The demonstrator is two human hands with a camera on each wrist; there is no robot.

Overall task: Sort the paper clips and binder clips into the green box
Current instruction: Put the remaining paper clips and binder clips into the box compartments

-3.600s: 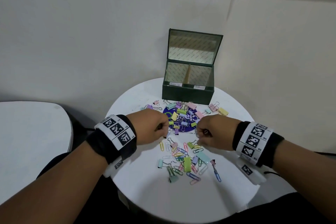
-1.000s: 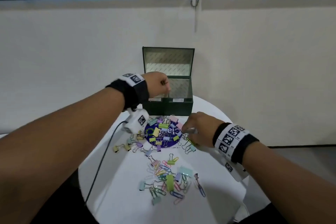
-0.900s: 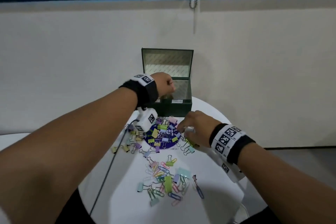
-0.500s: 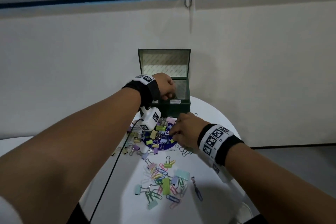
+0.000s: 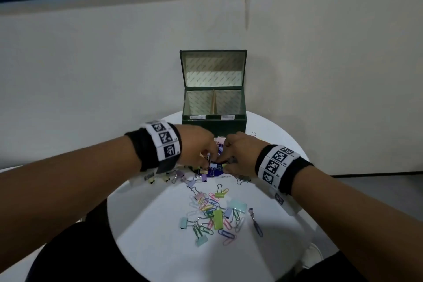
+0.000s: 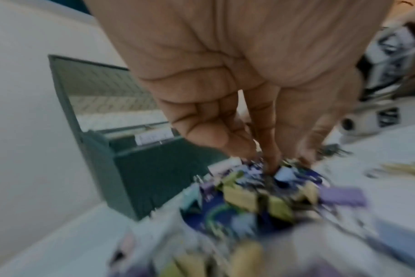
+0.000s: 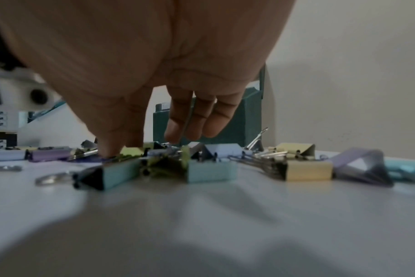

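The left hand is down on the far heap of clips, just in front of the green box. Its fingers point down and bunch together into the heap, tips among the clips. The wrist view is blurry, so I cannot tell if they pinch a clip or only touch them.

The right hand is right beside it, almost touching. Its thumb and first finger press down into the same heap, and the other 3 fingers hang bent above the clips. I cannot tell if it pinches anything.

The heap of binder clips lies on a round blue sticker on the white worktop. The clips are yellow, purple, green and light blue. From the right wrist view, 2 light blue binder clips lie at the near edge of the heap.

Nearer to the person is a second heap with paper clips and more binder clips mixed together.

The green box stands at the far edge of the worktop by the wall. Its lid is up, and a divider splits the inside into 2 parts. 2 small white labels sit on the front rim.

Both wrists wear black bands with white square-patterned tags.
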